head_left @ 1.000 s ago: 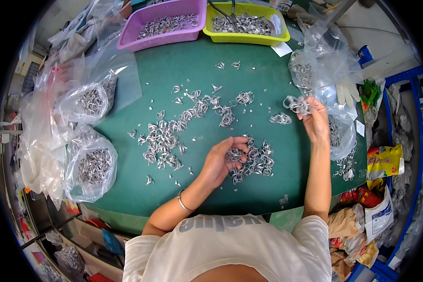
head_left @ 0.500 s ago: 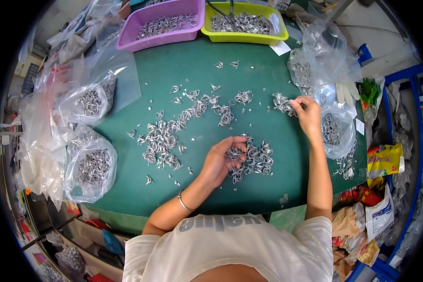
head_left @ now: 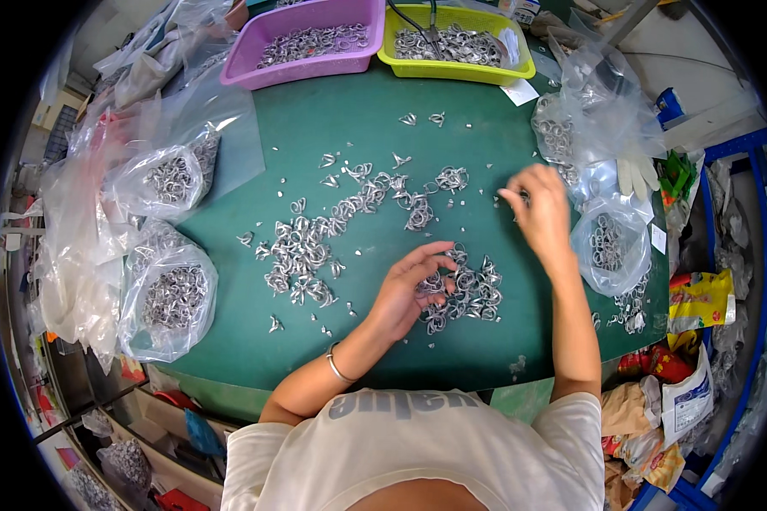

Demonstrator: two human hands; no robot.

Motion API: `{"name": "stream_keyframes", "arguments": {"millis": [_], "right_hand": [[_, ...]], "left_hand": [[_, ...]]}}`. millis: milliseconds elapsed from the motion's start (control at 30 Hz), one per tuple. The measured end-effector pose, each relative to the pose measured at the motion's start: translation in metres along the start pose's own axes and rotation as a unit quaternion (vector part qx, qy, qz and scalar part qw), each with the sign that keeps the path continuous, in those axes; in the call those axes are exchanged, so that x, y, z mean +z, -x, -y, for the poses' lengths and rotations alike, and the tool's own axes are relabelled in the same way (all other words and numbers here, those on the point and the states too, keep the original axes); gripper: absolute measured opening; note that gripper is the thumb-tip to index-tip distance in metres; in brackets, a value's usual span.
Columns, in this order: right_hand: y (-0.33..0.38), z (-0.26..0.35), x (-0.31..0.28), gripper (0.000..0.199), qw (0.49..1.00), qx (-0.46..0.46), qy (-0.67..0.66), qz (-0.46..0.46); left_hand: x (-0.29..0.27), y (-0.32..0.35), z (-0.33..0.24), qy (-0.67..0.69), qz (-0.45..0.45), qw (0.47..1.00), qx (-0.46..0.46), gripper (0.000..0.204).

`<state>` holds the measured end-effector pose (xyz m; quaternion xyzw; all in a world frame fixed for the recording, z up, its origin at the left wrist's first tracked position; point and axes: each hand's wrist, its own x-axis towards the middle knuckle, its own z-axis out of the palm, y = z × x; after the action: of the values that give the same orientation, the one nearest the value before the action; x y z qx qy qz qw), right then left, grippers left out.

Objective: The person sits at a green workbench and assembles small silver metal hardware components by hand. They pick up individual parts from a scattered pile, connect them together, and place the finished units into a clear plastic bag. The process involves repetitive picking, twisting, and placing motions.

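Silver-coloured metal rings (head_left: 301, 247), many with pointed or leaf-like tops, lie in loose heaps on the green table. My left hand (head_left: 406, 288) rests at the near heap (head_left: 479, 289), palm turned inward, with its fingers curled round a few rings (head_left: 430, 285). My right hand (head_left: 539, 209) is to the right, slightly blurred, its fingers bent down over a small cluster of rings. Only a grey bit of that cluster shows under the fingers; the hand hides the rest.
A purple basket (head_left: 307, 72) and a yellow-green basket (head_left: 456, 70) with pliers (head_left: 432, 34) hold rings at the back. Clear bags of rings stand left (head_left: 175, 296) and right (head_left: 607, 243). A white glove (head_left: 635, 176) lies far right. Small metal crumbs dot the green table (head_left: 341, 111).
My right hand has moved left and slightly down over the small cluster, its fingers now curled over it. The left hand's fingers have spread slightly. The whole view has shifted a little.
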<state>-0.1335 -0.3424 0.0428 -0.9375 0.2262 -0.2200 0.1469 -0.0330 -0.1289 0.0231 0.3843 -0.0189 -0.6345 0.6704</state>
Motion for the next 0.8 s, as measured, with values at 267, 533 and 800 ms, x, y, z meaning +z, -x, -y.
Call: {"name": "stream_keyframes", "arguments": {"millis": [267,533,800], "right_hand": [[-0.022,0.033,0.069,0.016,0.987,-0.151,-0.015,0.045],[-0.028,0.062,0.023,0.01,0.85,-0.072,-0.397,0.339],[-0.075,0.044,0.084,0.054,0.966,-0.139,-0.139,0.169]], "left_hand": [[-0.009,-0.001,-0.002,0.054,0.052,0.997,0.006,0.042],[-0.022,-0.008,-0.009,0.127,-0.041,0.991,-0.002,0.033],[-0.023,-0.001,-0.009,-0.006,0.024,1.0,0.013,0.03]]}}
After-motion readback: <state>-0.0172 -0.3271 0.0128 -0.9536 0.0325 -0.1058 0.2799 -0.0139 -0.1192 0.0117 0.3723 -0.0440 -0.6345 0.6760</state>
